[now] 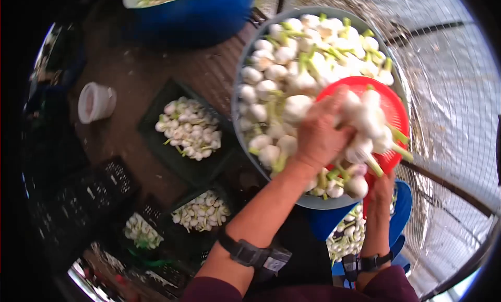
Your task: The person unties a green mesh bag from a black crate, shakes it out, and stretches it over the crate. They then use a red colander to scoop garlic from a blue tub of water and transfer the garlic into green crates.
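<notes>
Garlic bulbs [282,55] with short green stems fill a large round grey tub [241,106]. Over the tub's right side is a red plastic basket with slotted walls [395,110]. My left hand [324,132] is closed around several white garlic bulbs [369,119] at the basket; motion blurs its fingertips. Below, my right hand [381,190] grips the near edge of the red basket, its fingers partly hidden. More bulbs lie under the basket's near side, against the tub rim.
Beneath the tub, a blue container [402,208] holds more garlic. Another blue tub [198,17] stands at the top. Dark crates [156,119] with garlic sit on the floor at left, near a white bucket [96,102]. Wire mesh and plastic sheeting [443,83] form the right wall.
</notes>
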`<action>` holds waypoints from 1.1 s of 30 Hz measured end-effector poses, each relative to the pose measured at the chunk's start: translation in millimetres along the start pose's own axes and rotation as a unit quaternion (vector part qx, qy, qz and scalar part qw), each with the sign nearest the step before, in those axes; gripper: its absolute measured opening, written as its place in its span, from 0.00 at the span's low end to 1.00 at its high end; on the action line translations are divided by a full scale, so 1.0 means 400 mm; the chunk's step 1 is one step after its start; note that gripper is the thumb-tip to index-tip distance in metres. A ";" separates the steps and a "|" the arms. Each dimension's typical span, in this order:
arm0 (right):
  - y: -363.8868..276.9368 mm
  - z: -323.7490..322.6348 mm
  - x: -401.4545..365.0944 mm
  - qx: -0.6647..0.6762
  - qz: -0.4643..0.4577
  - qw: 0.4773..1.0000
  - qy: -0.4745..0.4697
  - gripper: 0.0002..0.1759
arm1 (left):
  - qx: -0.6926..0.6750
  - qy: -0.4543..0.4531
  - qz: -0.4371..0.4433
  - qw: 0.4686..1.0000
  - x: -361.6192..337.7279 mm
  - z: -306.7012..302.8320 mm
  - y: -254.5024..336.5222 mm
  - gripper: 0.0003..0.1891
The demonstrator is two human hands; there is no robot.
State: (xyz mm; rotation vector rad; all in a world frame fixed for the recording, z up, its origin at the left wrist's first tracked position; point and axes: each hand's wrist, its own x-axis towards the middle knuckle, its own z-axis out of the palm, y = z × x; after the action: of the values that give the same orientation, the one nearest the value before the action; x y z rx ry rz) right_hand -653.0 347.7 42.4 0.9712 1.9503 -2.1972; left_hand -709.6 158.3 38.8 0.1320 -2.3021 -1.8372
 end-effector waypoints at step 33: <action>-0.118 -0.084 -0.126 -0.645 -0.301 0.702 -0.003 0.31 | -0.312 0.106 -0.410 0.851 -0.575 -0.491 -0.131 0.23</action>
State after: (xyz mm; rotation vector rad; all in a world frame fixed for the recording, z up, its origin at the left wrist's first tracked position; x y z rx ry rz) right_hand -618.8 369.8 107.7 0.0425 3.1112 -0.3125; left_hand -447.3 2.4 7.7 1.2953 -1.4501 -2.6578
